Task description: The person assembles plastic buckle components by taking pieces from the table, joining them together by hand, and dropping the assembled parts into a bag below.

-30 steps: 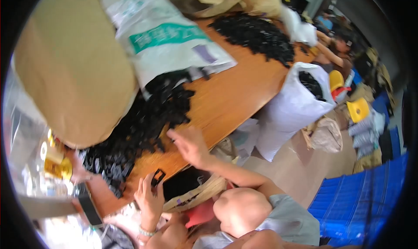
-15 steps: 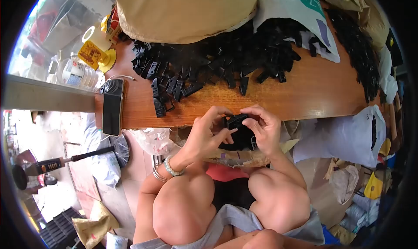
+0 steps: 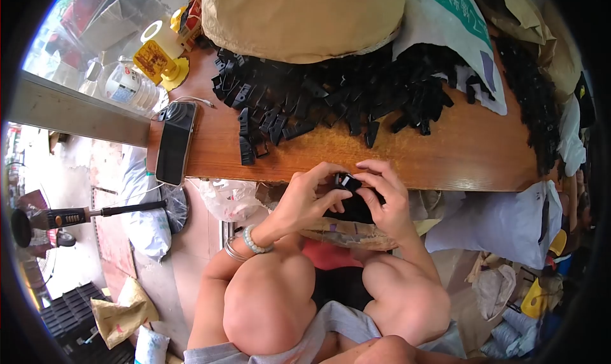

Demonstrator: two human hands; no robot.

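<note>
My left hand and my right hand meet just off the table's front edge, fingers bent around a small black plastic part. A pale highlight shows on its upper face, and fingertips cover its ends. Below them lies the opening of a sack with a dark inside, resting near my knees. Beyond my hands, a heap of similar black plastic parts spreads across the wooden table. Several of these lie loose at the heap's near side.
A phone with a cable lies on the table's left. Behind it stand a plastic bottle and a yellow stand. A large tan sack and a white printed bag sit at the back. A white sack stands at right.
The camera view has shifted, so the table's contents appear further right. The black part has turned between my fingers, now showing a bright face. Both hands still hold it.
</note>
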